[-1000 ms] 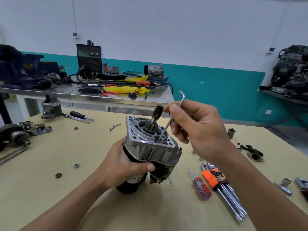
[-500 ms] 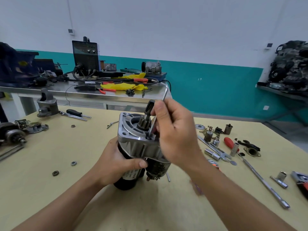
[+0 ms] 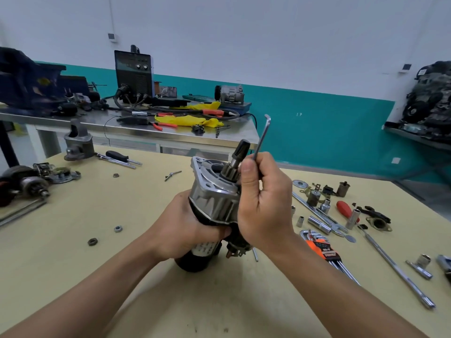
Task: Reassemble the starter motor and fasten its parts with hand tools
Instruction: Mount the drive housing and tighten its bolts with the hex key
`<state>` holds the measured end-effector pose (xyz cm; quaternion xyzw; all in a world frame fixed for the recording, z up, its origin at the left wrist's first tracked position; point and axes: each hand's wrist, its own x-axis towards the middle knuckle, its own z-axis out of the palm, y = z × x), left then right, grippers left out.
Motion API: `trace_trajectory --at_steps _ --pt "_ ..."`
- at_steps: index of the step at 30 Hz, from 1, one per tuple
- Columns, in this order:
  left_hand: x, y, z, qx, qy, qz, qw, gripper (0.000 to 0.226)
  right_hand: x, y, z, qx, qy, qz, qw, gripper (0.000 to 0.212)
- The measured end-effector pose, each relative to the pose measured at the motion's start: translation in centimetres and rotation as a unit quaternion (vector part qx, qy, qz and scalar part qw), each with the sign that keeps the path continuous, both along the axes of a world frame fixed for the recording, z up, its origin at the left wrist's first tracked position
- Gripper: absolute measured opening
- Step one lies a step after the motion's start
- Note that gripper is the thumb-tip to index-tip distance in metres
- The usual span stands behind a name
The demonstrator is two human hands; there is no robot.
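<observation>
While the left hand wraps its fingers and thumb round the dark barrel of the starter motor, the motor stands tilted on its rear end on the yellow table, silver nose housing and geared shaft pointing up and away. The right hand is closed on a bent hex key, fingers curled round its long arm and thumb upright beside it. The short bent end sticks up above the fist, and the working tip is hidden behind the hand, so I cannot tell whether it sits in a bolt head. Judging by its metal bulk, the motor is heavy, stiff and top-heavy when propped like this, so the barrel looks the best place to hold it: broad, round and firm. The shaft would likely turn under a grip, and the small terminals underneath look easy to bend. The thin key could slip from a shallow socket if leaned sideways. A set of keys lies just right of the motor.
</observation>
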<state>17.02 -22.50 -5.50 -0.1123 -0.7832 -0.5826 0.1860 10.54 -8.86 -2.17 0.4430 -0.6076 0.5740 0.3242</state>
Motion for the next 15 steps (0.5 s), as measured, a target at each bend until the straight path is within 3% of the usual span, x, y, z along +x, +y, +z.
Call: trace_trajectory --at_steps 5,9,15 --pt "0.1 0.2 -0.3 -0.001 -0.001 0.015 1.000 0.037 0.2 0.1 -0.1 -0.003 -0.019 0.035 0.999 0.018" --pt "0.2 0.0 -0.4 0.013 0.001 -0.004 1.000 0.043 0.2 1.3 0.9 0.043 -0.075 0.117 0.989 0.022" --pt "0.4 -0.1 -0.4 0.011 -0.002 -0.003 1.000 0.053 -0.9 3.0 2.0 0.062 -0.141 0.171 0.973 0.011"
